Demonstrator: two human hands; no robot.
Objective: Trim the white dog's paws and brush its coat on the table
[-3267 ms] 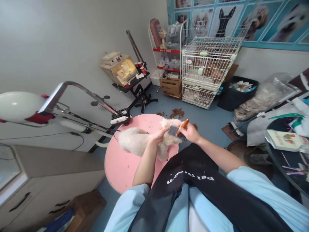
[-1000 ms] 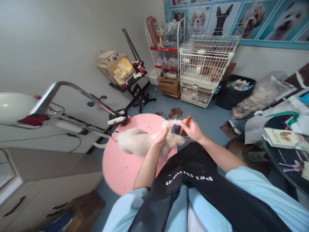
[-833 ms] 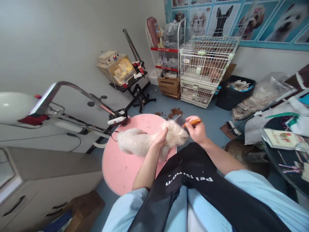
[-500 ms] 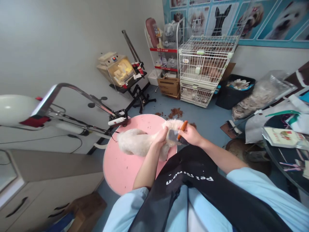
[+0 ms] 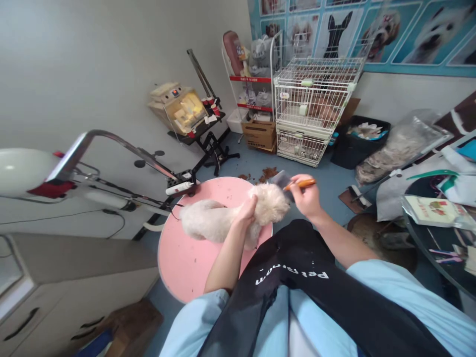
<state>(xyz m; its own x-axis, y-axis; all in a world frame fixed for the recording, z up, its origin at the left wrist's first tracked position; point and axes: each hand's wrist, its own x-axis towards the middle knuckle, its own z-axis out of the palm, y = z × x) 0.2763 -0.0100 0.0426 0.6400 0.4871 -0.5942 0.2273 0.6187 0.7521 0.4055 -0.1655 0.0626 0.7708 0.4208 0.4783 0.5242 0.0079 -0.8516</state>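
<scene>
A white dog (image 5: 208, 218) with a closely clipped body and a fluffy head stands or crouches on a round pink table top (image 5: 178, 267), its head toward the right. My left hand (image 5: 248, 210) is closed on the dog at its neck, thumb up beside the head. In my right hand (image 5: 305, 196) is a slicker brush (image 5: 305, 183), gripped by its orange handle. The brush's grey head is at the far right side of the dog's fluffy head; whether it touches the fur is hard to tell.
A grooming arm (image 5: 122, 146) rises at the table's left. Brown hair clumps (image 5: 268, 174) lie on the floor behind it. White wire cages (image 5: 316, 99), a black bin (image 5: 360, 144) and a dark side table (image 5: 424, 238) with tools stand beyond and right.
My right hand and the slicker brush have moved from in front of the dog's head to its far right side, uncovering the head. My left hand keeps its place at the neck.
</scene>
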